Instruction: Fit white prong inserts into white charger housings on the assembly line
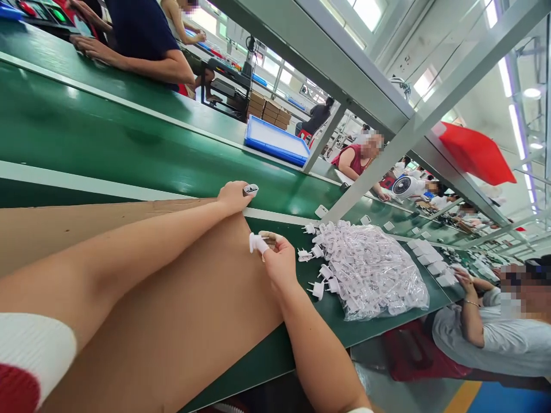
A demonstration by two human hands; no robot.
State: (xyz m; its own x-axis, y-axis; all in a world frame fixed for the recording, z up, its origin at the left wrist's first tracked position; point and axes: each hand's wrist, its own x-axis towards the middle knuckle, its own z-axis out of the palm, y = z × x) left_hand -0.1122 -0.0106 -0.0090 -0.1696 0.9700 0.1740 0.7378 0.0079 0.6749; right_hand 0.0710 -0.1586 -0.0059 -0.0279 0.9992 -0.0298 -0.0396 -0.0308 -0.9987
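Observation:
My left hand (235,196) reaches out to the edge of the green conveyor belt (107,137) and pinches a small white plug part (251,189) at its fingertips. My right hand (279,258) is closed on another white plug part (257,243), held over a brown cardboard sheet (172,321). Just right of it lies a clear plastic bag (372,269) full of white plug parts, with several loose white plugs (318,269) spilled at its left side.
A blue tray (275,140) sits across the belt. Grey metal frame posts (365,178) slant overhead with a red bin (476,152) on top. Other workers sit opposite and to my right; a white-shirted person (495,332) handles white parts (433,261).

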